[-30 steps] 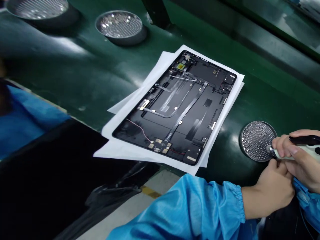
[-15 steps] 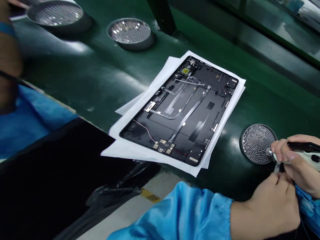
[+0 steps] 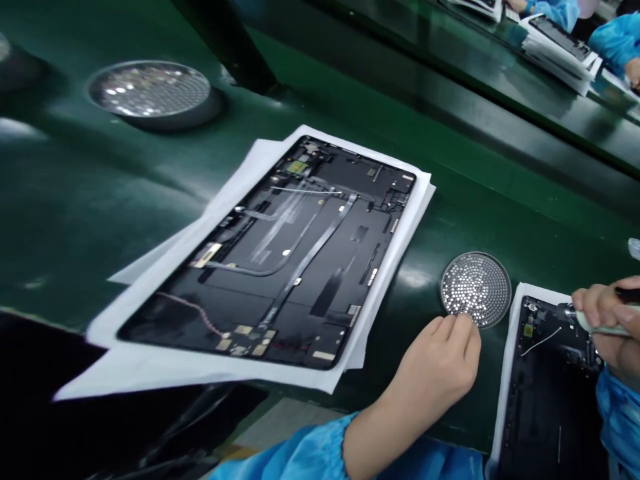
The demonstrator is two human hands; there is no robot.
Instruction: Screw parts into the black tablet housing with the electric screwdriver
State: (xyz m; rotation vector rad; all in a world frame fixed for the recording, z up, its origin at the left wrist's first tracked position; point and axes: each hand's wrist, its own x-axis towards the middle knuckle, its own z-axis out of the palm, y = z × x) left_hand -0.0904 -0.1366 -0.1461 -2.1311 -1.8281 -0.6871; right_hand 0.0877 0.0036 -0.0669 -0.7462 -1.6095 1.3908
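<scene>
My left hand (image 3: 443,363) is closed, fingertips pressed together at the near rim of a round metal dish (image 3: 477,283) with a dotted, shiny surface. Whatever those fingers may pinch is too small or hidden to see. On the right, my right hand (image 3: 607,310) is wrapped round a pale electric screwdriver (image 3: 583,321) with a dark lever. Its metal tip end is over the upper part of a black tablet back housing (image 3: 540,413), which has a loose white wire and lies on white sheeting, partly cut off by the frame.
Left of my hands, a larger-looking open tablet housing (image 3: 320,267) with flat cables lies on white sheets (image 3: 100,377) on the green table (image 3: 460,213). Another round dish (image 3: 150,93) stands beyond it, near a dark post (image 3: 235,53). Blue-sleeved people (image 3: 617,43) work across the bench.
The view has swung right, bringing the second tablet housing into sight. My left hand has moved away from my right hand to the dish's rim; the screwdriver is now over the housing.
</scene>
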